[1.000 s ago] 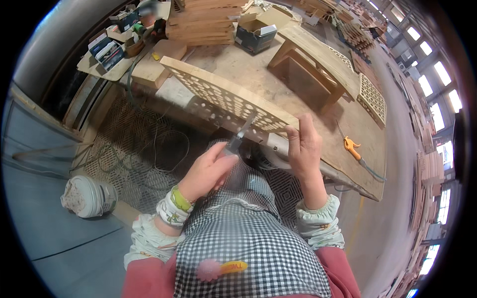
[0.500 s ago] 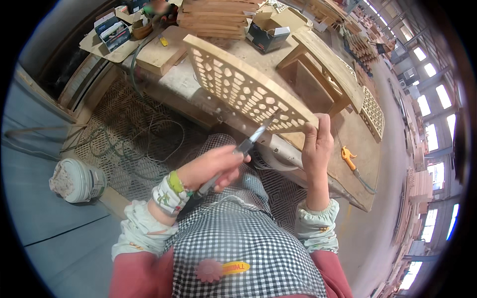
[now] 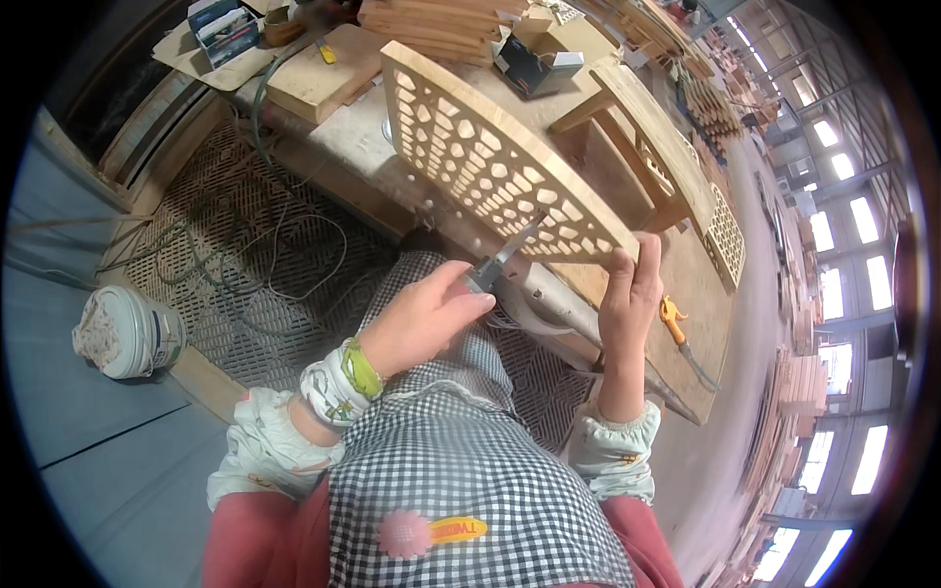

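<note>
My left hand is closed around a utility knife with a dark grey body. Its narrow blade points up and right, and the tip meets the holes in a wooden lattice panel. That panel stands tilted on its edge along the front of the workbench, cut through with rows of rounded and angular openings. At its near right corner my right hand grips the wood, fingers up along the edge. The lower part of the knife's handle is hidden by my left hand.
An orange air blow gun lies on the workbench to the right. Behind the panel are a wooden frame piece, an open box and stacked slats. A white bucket and loose hoses sit at the left.
My left hand has turned over, its back now facing up, and the knife lies closer to the panel. The panel appears slightly more upright; the whole view has shifted a little.
</note>
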Available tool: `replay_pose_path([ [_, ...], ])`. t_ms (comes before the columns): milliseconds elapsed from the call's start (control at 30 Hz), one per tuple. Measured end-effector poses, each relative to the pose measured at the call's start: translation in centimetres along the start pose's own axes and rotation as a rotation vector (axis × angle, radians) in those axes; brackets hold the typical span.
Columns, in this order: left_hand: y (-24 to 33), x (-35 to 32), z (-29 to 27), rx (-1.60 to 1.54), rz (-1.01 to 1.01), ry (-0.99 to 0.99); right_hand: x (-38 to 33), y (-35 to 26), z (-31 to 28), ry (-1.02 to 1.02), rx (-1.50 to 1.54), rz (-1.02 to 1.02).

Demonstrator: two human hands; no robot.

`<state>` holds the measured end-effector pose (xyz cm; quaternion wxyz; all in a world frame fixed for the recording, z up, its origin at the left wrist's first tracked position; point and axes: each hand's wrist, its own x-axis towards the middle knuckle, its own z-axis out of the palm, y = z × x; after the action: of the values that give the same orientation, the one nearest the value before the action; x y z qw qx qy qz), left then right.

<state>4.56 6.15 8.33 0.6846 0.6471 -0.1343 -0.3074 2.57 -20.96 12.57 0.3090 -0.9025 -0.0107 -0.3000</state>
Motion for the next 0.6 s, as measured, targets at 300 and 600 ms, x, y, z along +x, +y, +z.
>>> replay_pose_path([
  [300,-1.0,2.2,0.7,-0.278,-0.175,-0.196,-0.7,0.0,-0.1,0.024,-0.050,-0.009],
  [600,-7.2,-2.5,-3.1,-0.518,-0.259,-0.296,1.4,4.0,-4.2,0.112,0.203,0.178],
])
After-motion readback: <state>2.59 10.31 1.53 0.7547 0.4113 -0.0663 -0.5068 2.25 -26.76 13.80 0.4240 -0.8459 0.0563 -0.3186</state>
